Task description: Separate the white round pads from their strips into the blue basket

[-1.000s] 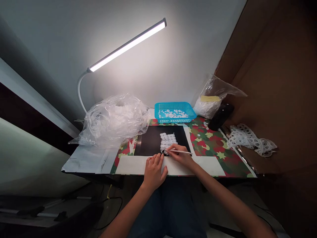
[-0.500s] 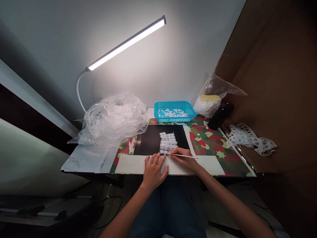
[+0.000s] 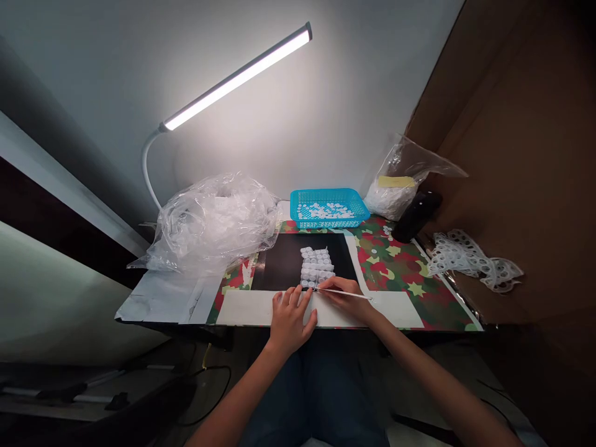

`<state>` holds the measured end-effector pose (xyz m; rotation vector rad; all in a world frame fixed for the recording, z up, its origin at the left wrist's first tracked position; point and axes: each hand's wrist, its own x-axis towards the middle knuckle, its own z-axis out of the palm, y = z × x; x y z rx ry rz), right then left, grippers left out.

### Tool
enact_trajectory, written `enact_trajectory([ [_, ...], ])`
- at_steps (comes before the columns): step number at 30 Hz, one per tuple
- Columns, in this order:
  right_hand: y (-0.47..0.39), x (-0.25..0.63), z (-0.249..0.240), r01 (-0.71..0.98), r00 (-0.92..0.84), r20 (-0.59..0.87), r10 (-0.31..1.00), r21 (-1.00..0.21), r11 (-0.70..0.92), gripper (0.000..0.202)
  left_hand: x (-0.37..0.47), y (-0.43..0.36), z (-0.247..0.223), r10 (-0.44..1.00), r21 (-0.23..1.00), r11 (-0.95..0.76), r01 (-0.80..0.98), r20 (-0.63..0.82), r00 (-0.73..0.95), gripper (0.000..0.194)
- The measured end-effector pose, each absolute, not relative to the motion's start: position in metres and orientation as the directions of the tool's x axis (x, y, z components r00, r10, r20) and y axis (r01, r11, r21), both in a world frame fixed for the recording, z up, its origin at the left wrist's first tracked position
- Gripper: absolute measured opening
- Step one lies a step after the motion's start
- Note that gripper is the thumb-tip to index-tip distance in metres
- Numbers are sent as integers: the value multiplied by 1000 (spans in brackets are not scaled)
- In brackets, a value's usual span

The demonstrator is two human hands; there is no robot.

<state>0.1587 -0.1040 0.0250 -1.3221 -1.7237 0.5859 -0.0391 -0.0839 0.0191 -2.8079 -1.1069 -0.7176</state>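
Note:
My right hand pinches a thin white stick, whose tip points left at the near edge of a white strip piece with rows of round discs. That piece lies on a black mat. My left hand rests palm down with its fingers apart on a cream strip along the table's front, its fingertips beside the stick's tip. What lies right under the fingertips is too small to make out.
Behind the mat stands a blue basket of small white discs. A large clear plastic bag is at the left. On the right are a bag of white pieces, a black object and white lace-like strips. A lamp shines above.
The view has shifted very slightly. Both hands and the stick keep nearly the same place over the mat's near edge.

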Motion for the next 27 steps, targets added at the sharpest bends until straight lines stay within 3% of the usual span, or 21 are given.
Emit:
enact_trajectory([
  [12, -107, 157, 27, 622, -235, 403, 885, -637, 455, 23, -38, -83, 19, 641, 157, -749, 643, 417, 645, 42],
  [17, -104, 151, 25, 669, -222, 436, 872, -583, 461, 23, -38, -82, 18, 629, 156, -760, 631, 420, 654, 43],
  [27, -93, 148, 28, 642, -54, 433, 900, -675, 363, 17, -39, -83, 17, 632, 152, -755, 638, 428, 646, 42],
])
